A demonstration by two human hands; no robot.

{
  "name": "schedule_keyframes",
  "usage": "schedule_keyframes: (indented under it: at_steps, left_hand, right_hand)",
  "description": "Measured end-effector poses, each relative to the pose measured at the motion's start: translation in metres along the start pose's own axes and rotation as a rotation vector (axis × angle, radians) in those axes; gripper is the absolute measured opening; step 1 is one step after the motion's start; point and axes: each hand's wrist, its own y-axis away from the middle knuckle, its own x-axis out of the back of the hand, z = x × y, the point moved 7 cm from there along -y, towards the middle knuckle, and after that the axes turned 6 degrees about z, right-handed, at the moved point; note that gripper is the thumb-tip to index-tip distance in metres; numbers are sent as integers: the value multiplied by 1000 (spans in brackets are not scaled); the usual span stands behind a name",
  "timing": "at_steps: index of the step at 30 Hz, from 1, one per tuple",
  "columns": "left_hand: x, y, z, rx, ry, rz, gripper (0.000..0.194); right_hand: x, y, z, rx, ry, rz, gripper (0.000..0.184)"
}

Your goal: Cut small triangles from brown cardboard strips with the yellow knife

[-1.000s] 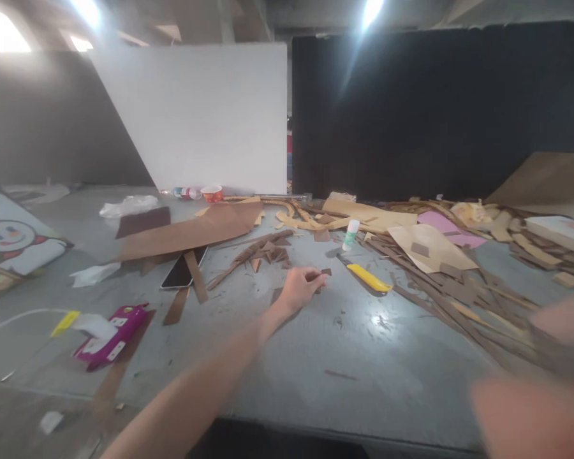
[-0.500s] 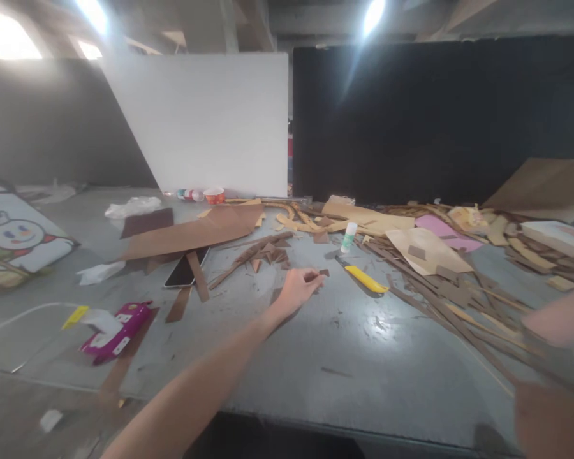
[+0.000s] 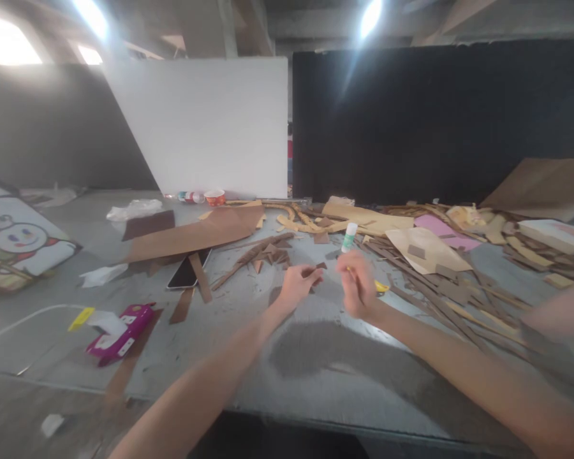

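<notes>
My left hand [image 3: 300, 284] is closed, pinching a small brown cardboard piece [image 3: 321, 265] between thumb and fingertips just above the grey table. To the right of it, my right hand [image 3: 356, 287] is blurred, with its fingers curled. It covers most of a yellow utility knife, whose handle end [image 3: 381, 287] shows beyond the hand. Whether the right fingers grip anything is unclear. Behind the right hand, a glue stick [image 3: 349, 237] with a white cap stands upright. A pile of brown cardboard scraps [image 3: 273, 252] lies behind the left hand.
Cardboard strips [image 3: 425, 299] spread across the right side, near tan paper [image 3: 428, 250] and a pink sheet [image 3: 444, 232]. A phone [image 3: 182, 273] lies partly under brown cardboard [image 3: 196, 233]. A magenta pack [image 3: 120, 334] sits at left. Another person's blurred arm [image 3: 562, 313] enters at right.
My right hand has come in from the lower right to the middle, over the knife. The left hand stays nearly in place, still pinching the cardboard piece.
</notes>
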Motion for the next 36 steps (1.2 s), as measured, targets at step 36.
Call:
schedule_keyframes:
  at_steps: [36]
  left_hand:
    - [49,-14,13,-168,-983,60,10]
  right_hand:
    - [-38,0,87,-546,-377,41,41]
